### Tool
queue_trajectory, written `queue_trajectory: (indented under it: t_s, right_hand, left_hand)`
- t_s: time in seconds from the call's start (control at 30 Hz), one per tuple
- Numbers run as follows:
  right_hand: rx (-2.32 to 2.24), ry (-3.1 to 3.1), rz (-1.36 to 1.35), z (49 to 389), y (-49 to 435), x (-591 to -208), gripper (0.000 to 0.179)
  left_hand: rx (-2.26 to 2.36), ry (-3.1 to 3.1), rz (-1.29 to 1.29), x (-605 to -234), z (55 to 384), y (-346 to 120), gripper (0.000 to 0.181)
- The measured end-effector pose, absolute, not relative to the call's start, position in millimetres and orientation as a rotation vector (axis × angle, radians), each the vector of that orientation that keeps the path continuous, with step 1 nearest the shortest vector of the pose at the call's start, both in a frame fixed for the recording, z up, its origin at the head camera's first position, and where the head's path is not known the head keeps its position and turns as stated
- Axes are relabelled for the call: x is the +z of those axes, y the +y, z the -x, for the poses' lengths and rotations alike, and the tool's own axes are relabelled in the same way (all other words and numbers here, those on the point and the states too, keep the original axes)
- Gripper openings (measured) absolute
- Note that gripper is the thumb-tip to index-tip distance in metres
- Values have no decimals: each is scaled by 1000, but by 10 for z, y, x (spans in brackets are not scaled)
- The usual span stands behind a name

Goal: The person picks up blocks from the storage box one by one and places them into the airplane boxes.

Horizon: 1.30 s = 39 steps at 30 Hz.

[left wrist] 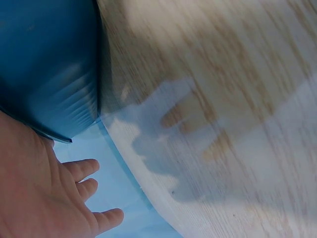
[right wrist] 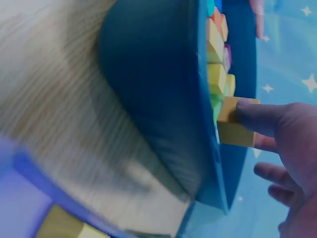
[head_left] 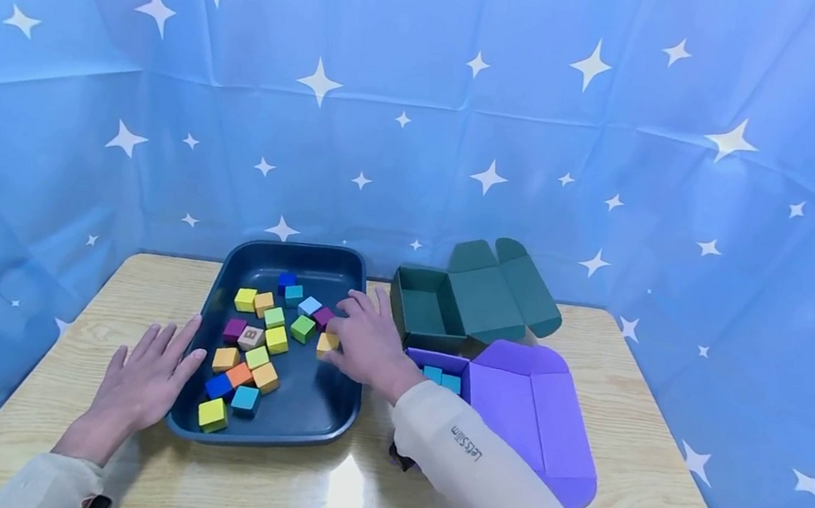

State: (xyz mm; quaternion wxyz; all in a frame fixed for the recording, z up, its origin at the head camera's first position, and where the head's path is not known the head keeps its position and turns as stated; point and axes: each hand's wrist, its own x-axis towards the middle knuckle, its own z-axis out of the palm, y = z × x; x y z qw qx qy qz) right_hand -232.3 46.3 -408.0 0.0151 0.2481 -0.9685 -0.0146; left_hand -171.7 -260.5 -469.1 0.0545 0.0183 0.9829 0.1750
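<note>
My right hand [head_left: 368,337] pinches a light orange cube [head_left: 326,345] between thumb and fingers, over the right side of a dark blue tray [head_left: 313,423]. In the right wrist view the same orange cube [right wrist: 237,121] shows at the tray's rim, the thumb on one face. Several cubes of mixed colours lie loose in the tray, among them a yellow cube [head_left: 212,414], a teal cube [head_left: 246,401] and a wooden cube lettered B [head_left: 251,338]. With its fingers spread, my left hand [head_left: 147,379] rests against the tray's left edge and holds nothing.
Right of the tray an open purple box [head_left: 525,410] holds teal cubes [head_left: 442,378]; my right forearm covers part of it. Behind it stands an open green box [head_left: 432,307], lid folded right. A starry blue curtain [head_left: 421,138] hangs behind the wooden table [head_left: 653,483].
</note>
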Motion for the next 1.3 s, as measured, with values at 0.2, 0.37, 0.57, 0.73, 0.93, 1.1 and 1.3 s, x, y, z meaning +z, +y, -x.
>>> queue_trajectory:
  t_s: [0.2, 0.37, 0.57, 0.73, 0.93, 1.1, 1.3]
  right_hand:
    - [-74, -3012, -747, 2295, 675, -3927, 42]
    - [-18, -3009, -720, 2258, 902, -3801, 37]
    - [35, -2986, -692, 2198, 1209, -3684, 31]
    - [39, -2991, -674, 2146, 1449, -3645, 26]
    - [21, -3003, -660, 2064, 1687, -3652, 23]
    - [-26, -3016, -667, 1992, 1838, -3722, 23]
    - [-119, -3093, -662, 1920, 1923, -3824, 25]
  left_hand:
    - [531, 2985, -56, -4688, 1709, -2604, 70]
    - [535, 2984, -57, -4680, 1708, -2597, 70]
    - [535, 2984, -59, -4680, 1711, -2598, 70]
    - [536, 2985, -66, -4685, 1707, -2610, 71]
    - [539, 2980, -70, -4684, 1706, -2613, 71]
    - [539, 2981, -75, -4680, 1712, -2613, 70]
    - [541, 2978, -76, -4683, 1708, -2611, 70]
